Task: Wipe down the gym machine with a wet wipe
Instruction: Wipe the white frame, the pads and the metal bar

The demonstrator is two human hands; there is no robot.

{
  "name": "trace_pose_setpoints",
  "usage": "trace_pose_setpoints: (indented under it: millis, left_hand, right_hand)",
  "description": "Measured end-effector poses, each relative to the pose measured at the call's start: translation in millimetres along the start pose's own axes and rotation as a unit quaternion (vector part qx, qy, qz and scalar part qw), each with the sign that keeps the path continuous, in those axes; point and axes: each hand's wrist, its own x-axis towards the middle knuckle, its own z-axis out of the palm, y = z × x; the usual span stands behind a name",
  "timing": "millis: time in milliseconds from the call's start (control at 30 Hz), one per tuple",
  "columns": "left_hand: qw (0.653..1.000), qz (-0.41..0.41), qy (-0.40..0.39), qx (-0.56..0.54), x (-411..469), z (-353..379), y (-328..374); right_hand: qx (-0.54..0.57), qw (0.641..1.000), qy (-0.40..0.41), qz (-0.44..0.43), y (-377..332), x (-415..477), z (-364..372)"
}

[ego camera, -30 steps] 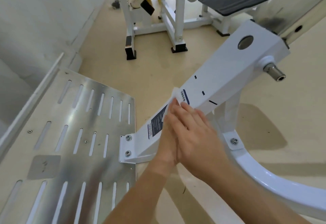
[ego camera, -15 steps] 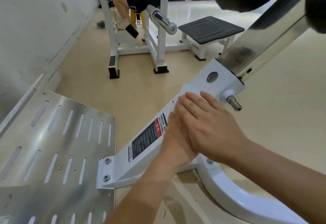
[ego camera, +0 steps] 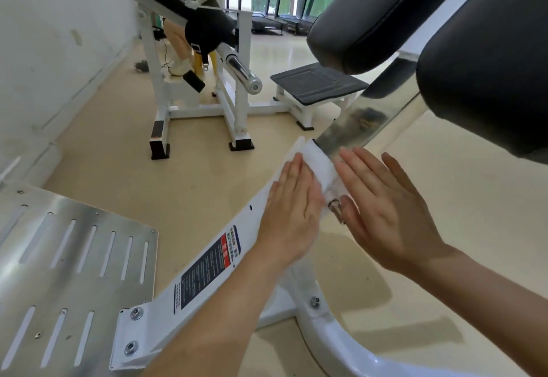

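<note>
Presses the left hand (ego camera: 292, 213) flat, fingers straight and close together, on the top face of the white painted, square-section steel beam (ego camera: 255, 213) of the gym machine, with the fingertips on the near edge of the crumpled white wet wipe (ego camera: 321, 166). Holds the right hand (ego camera: 385, 213) open at the beam's right face, palm turned toward it, fingers straight and slightly spread, thumb side just beside the wipe and beside a short metal pin (ego camera: 335, 207) sticking out of the beam; cannot tell whether this hand touches the wipe. Grips nothing with either hand. Has the wipe draped over the beam's upper end, across it from the top face down over the right edge, right where a shiny chrome tube (ego camera: 355, 127) enters the beam. Follows a beam with its long axis on a diagonal: lower end bolted with two screws beside a bright, slotted metal footplate (ego camera: 74, 272) at the bottom left, upper end pointing up and to the right toward two black padded cushions (ego camera: 370, 20). Shows a dark printed warning label with a red block (ego camera: 207, 267) along the beam below the left wrist, and a curved white base tube (ego camera: 326, 344) under the forearms. Stands over a beige floor (ego camera: 178, 183), with another white-framed machine (ego camera: 237, 115) near the wall behind.
</note>
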Motion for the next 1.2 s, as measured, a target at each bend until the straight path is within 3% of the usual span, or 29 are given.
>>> trace_pose_setpoints:
  millis: [133,267,333,400,433,500,600,733,800,900,1067,1200]
  left_hand:
    - [0.998,0.058,0.003,0.013,7.5,-0.5,16.5]
    - [1.0,0.017,0.001,0.023,-36.8,-4.6,-22.8]
    - [0.996,-0.04,-0.028,-0.077,-52.8,-15.4,-35.7]
    - [0.961,-0.097,0.003,-0.258,-49.9,-25.0,-39.2]
    - [0.951,-0.105,0.037,-0.288,-43.1,-23.9,-41.3]
    - [0.981,-0.06,0.117,-0.142,-30.0,-18.0,-37.1]
    - [0.981,0.019,0.186,0.051,-12.3,-2.2,-33.6]
    - [0.989,0.051,0.055,0.125,8.6,5.1,-29.5]
    - [0.986,0.046,0.044,0.157,1.2,5.8,-49.6]
    - [0.995,-0.029,0.03,0.09,-49.9,0.7,-105.0]
    - [0.978,-0.21,0.004,-0.017,-132.2,-9.8,-195.7]
    - [0.953,-0.298,0.026,-0.054,-161.7,-12.4,-245.9]
  right_hand:
    - [0.007,1.0,-0.013,-0.008,-9.1,3.7,-1.0]
    - [-0.05,0.992,-0.088,-0.076,-20.0,6.9,6.7]
    - [-0.081,0.988,-0.096,-0.093,-29.5,11.8,8.3]
    - [-0.087,0.988,-0.088,-0.09,-37.1,16.4,8.1]
    - [-0.083,0.989,-0.088,-0.083,-39.2,17.9,7.4]
    - [-0.052,0.992,-0.085,-0.074,-39.7,18.6,6.9]
    - [-0.017,0.996,-0.052,-0.07,-41.3,15.2,6.7]
    - [0.042,0.998,-0.023,-0.045,-60.4,23.6,25.8]
    - [0.106,0.992,-0.036,-0.057,-76.4,21.1,45.9]
    - [0.022,0.984,-0.147,-0.101,-99.0,27.7,49.7]
    - [0.03,0.937,-0.314,-0.151,-173.7,11.3,86.5]
    - [0.019,0.9,-0.366,-0.237,-221.4,5.3,112.7]
